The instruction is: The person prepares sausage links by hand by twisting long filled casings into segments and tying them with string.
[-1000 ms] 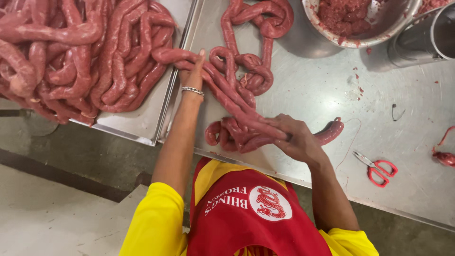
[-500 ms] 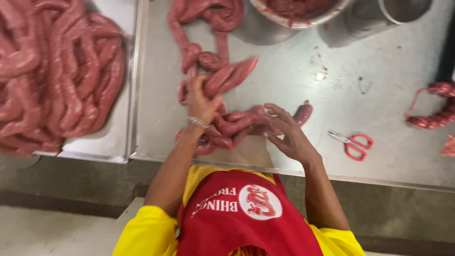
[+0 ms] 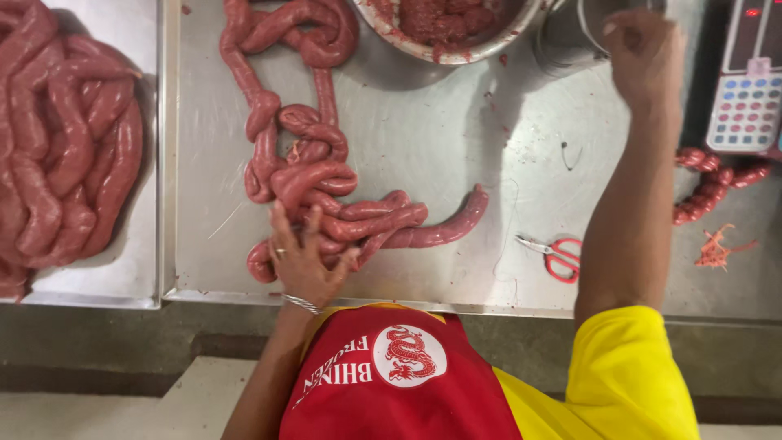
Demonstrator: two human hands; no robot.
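The left hand (image 3: 303, 259) lies flat, fingers spread, on the near end of a long sausage rope (image 3: 326, 195) coiled on the steel table (image 3: 423, 155). The rope runs away from that hand toward a bowl (image 3: 456, 50) of minced meat at the far edge. The right hand (image 3: 643, 49) is raised well off to the right, loosely curled, beside a steel cylinder (image 3: 570, 37). Red scissors (image 3: 558, 254) lie between the two arms. Left of the left hand, a tray (image 3: 122, 277) holds piled sausages (image 3: 65, 147). Right of the right arm lie a short sausage string (image 3: 713, 183) and a keypad scale (image 3: 749, 90).
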